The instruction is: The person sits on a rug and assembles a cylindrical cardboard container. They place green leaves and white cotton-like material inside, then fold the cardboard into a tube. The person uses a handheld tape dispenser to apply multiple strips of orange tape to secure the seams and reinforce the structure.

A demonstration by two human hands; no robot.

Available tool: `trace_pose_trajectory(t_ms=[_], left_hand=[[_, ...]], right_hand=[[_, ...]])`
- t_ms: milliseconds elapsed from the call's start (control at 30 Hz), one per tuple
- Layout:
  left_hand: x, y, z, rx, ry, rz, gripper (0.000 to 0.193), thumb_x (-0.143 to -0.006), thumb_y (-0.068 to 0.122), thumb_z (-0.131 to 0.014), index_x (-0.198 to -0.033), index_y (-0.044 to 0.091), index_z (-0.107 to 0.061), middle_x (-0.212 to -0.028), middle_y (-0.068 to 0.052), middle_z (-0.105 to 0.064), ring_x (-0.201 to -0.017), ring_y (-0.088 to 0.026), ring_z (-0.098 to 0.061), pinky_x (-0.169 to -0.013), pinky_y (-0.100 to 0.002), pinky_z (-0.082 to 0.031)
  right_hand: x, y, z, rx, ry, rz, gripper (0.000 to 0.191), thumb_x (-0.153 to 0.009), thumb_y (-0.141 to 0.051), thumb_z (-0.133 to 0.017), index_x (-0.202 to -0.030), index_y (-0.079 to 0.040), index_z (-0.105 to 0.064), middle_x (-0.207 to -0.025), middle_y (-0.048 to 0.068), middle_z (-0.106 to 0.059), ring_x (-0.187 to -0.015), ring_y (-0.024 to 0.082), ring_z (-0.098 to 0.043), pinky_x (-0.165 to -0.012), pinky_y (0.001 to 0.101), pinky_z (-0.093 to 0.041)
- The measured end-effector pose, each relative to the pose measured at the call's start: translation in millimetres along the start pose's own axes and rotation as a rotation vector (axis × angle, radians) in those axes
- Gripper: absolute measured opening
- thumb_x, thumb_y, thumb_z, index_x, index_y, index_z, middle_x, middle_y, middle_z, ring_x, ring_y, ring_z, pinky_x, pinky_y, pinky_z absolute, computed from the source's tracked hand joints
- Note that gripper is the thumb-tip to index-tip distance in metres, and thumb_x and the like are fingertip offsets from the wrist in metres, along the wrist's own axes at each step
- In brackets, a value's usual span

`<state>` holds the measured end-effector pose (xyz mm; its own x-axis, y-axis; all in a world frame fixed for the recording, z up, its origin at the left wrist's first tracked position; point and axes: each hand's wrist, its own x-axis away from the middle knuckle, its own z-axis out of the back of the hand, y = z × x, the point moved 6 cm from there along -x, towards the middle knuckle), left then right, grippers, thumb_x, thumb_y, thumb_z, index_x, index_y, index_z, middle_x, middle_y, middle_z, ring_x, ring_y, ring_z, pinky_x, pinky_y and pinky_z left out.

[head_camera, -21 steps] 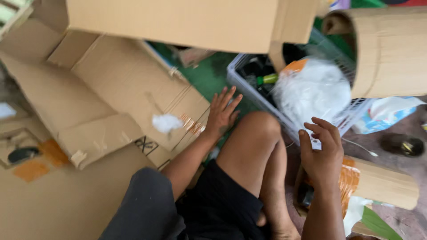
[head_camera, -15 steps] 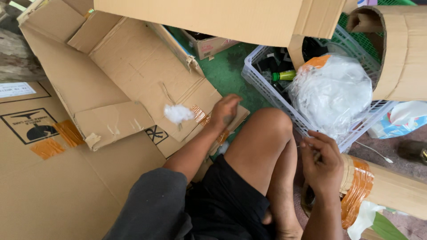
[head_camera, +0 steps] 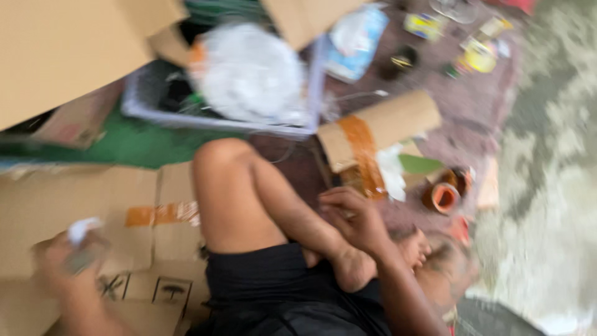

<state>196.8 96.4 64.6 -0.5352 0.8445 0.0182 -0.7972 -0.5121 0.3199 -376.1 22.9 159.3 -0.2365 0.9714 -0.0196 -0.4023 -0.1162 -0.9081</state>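
At the lower left of the frame the left hand rests on the flattened cardboard, fingers curled about something small and greyish with a scrap of white paper just above it; blur hides what the item is and whether the grip is firm. The right hand sits at lower centre, against the shin of the person's bent leg, its fingers loosely curled and seemingly empty, though the blur leaves that uncertain.

Just right of that hand, a cardboard tube with orange tape lies on the reddish floor, with a roll of orange tape near it. Above the knee, a pale plastic crate holds a bulging white plastic bag.

The risk lies mainly in the clutter: the small item could slip from a loose left grip and vanish among cardboard flaps, and the white scrap looks light enough to drift off. The crowded floor by the right hand makes knocking the tape roll likely.
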Motion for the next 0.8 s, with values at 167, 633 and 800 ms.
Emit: trace_pose_trajectory(t_ms=[167, 633, 800], left_hand=[[14.1, 148.5, 3.7, 0.667, -0.425, -0.11, 0.024, -0.109, 0.027, -0.065, -0.119, 0.006, -0.069, -0.093, -0.006, -0.073, -0.084, -0.014, -0.07, -0.075, -0.03, -0.056], [251.4, 389.5, -114.6, 0.375, -1.338, -0.599, 0.039, -0.096, 0.043, -0.065, -0.088, 0.005, -0.069, -0.066, -0.003, -0.068, -0.062, -0.011, -0.062, -0.058, -0.03, -0.052], [225.1, 378.7, -101.4, 0.216, -1.323, -0.561, 0.017, -0.085, 0.023, -0.075, -0.084, 0.007, -0.071, -0.064, -0.004, -0.068, -0.06, -0.013, -0.065, -0.057, -0.032, -0.053]], right_hand=[[21.2, -23.2, -11.0, -0.165, -0.011, 0.007, 0.031, -0.088, -0.007, -0.077, -0.118, -0.003, -0.07, -0.109, 0.011, -0.074, -0.093, 0.021, -0.075, -0.081, 0.0324, -0.062], [145.9, 106.3, 17.8, -0.762, 0.348, -0.383, 0.021, -0.091, 0.006, -0.06, -0.108, 0.0, -0.07, -0.093, 0.012, -0.073, -0.084, 0.023, -0.072, -0.076, 0.0314, -0.061], [168.4, 147.0, 70.1, -1.214, 0.844, -0.413, 0.024, -0.094, 0.005, -0.052, -0.109, -0.008, -0.065, -0.085, 0.013, -0.07, -0.069, 0.026, -0.07, -0.057, 0.0319, -0.056]])
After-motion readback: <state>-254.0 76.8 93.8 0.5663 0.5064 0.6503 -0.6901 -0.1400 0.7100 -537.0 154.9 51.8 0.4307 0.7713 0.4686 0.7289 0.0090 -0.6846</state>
